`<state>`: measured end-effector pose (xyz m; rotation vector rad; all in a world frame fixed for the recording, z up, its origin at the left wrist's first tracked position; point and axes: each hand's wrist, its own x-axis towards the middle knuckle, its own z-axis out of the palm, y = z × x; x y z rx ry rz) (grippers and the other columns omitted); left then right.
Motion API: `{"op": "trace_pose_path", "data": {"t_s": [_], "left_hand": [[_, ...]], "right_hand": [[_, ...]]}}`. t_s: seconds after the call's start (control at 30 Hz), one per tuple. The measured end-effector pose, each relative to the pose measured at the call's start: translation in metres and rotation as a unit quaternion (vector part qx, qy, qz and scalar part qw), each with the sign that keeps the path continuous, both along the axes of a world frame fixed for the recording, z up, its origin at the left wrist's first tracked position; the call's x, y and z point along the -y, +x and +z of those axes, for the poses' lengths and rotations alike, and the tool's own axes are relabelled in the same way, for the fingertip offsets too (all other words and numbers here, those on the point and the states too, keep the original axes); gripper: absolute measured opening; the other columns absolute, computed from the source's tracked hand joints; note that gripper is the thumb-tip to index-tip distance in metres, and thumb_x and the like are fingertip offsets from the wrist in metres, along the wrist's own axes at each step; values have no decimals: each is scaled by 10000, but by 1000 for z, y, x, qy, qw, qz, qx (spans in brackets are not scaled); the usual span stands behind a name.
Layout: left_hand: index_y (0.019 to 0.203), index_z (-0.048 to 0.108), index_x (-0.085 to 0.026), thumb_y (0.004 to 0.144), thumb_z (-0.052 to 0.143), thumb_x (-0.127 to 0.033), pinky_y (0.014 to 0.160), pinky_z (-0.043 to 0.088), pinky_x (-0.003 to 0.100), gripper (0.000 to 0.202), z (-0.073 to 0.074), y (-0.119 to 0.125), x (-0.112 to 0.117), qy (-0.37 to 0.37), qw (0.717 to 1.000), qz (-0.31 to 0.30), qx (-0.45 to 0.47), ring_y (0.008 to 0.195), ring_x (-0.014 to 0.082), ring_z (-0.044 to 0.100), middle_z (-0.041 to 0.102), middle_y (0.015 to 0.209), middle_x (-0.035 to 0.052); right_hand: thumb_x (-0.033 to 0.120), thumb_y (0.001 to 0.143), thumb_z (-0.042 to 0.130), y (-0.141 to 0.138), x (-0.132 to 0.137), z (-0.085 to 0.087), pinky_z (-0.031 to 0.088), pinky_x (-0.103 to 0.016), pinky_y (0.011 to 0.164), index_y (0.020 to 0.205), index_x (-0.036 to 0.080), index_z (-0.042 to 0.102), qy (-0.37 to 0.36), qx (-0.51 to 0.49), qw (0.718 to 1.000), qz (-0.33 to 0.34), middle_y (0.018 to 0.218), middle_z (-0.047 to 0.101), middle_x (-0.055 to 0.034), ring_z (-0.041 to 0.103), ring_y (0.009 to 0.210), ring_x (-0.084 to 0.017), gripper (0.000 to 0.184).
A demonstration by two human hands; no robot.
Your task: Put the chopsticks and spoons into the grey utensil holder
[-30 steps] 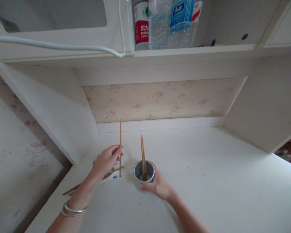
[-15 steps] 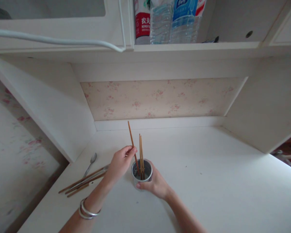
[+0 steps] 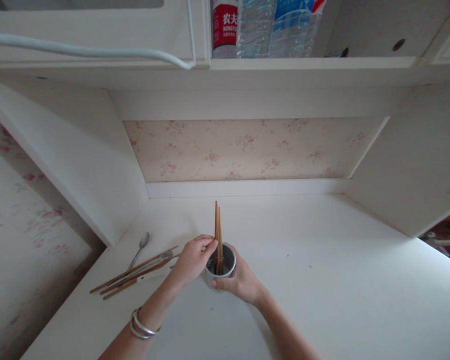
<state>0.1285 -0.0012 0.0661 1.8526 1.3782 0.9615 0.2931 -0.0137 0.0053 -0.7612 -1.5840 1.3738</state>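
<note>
With twelve o'clock pointing away from the person, a silver metal cylindrical cup (image 3: 228, 258) stands upright on the smooth white tabletop (image 3: 322, 295). The right hand (image 3: 243, 281) wraps around its outside from four o'clock, thumb near the front rim. At nine o'clock, the left hand (image 3: 195, 256) pinches a slender brown wooden chopstick (image 3: 216, 220), its lower end inside the cup close against other light-brown wooden chopsticks (image 3: 220, 232) standing nearly upright there. Farther out toward nine o'clock lie long brown wooden sticks (image 3: 114, 278), and just beyond them a silver metal spoon (image 3: 144, 240). Clear ribbed plastic bottles (image 3: 255, 32) occupy the shelf above, between twelve and one o'clock.
</note>
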Motion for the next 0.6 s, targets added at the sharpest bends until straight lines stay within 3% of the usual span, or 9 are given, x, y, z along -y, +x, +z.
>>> {"op": "trace_pose_path", "data": {"t_s": [0.07, 0.17, 0.27, 0.37, 0.5, 0.6], "left_hand": [[927, 725, -190, 901, 470, -451, 886, 466, 299, 366, -3, -1, 3, -20, 999, 4, 30, 979, 210, 630, 697, 1044, 63], [1157, 642, -189, 884, 514, -467, 944, 456, 322, 410, -10, -6, 12, -79, 990, -8, 113, 1103, 227, 595, 632, 1234, 78], [1389, 429, -204, 824, 622, -463, 1078, 361, 353, 650, -24, -10, 25, -127, 966, -66, 213, 1298, 248, 451, 475, 1428, 91], [1470, 249, -197, 698, 776, -399, 1129, 301, 379, 956, -38, -9, 33, -138, 937, -116, 299, 1365, 274, 358, 358, 1501, 126], [1421, 307, -180, 643, 828, -290, 1112, 322, 404, 943, -42, -5, 35, -119, 933, -125, 316, 1306, 281, 431, 455, 1419, 147], [1374, 386, -199, 647, 823, -283, 1091, 343, 412, 852, -37, -4, 35, -105, 928, -125, 334, 1279, 281, 458, 495, 1384, 128]], "right_hand": [[304, 593, 860, 0, 0, 0, 392, -453, 1021, 1303, 235, 449, 1, -1, 1000, 1, 1260, 595, -81, 547, 1162, -268, 824], [327, 596, 858, 1, 0, 2, 404, -454, 1014, 1309, 232, 450, 1, -10, 1000, 7, 1265, 593, -90, 547, 1168, -278, 827], [337, 622, 844, 1, 0, 5, 446, -444, 973, 1298, 230, 452, 0, -12, 1000, 16, 1223, 617, -90, 580, 1119, -278, 789], [357, 651, 826, -1, 1, 7, 474, -441, 940, 1277, 219, 463, -3, -13, 1000, 24, 1186, 634, -99, 605, 1068, -281, 737], [337, 638, 834, 3, 2, 4, 432, -472, 1001, 1319, 212, 445, -9, 8, 999, 41, 1275, 590, -123, 570, 1145, -295, 794], [294, 632, 831, 13, 2, 4, 360, -489, 1068, 1428, 278, 320, -42, 8, 998, 38, 1445, 442, -114, 451, 1296, -290, 946]]}}
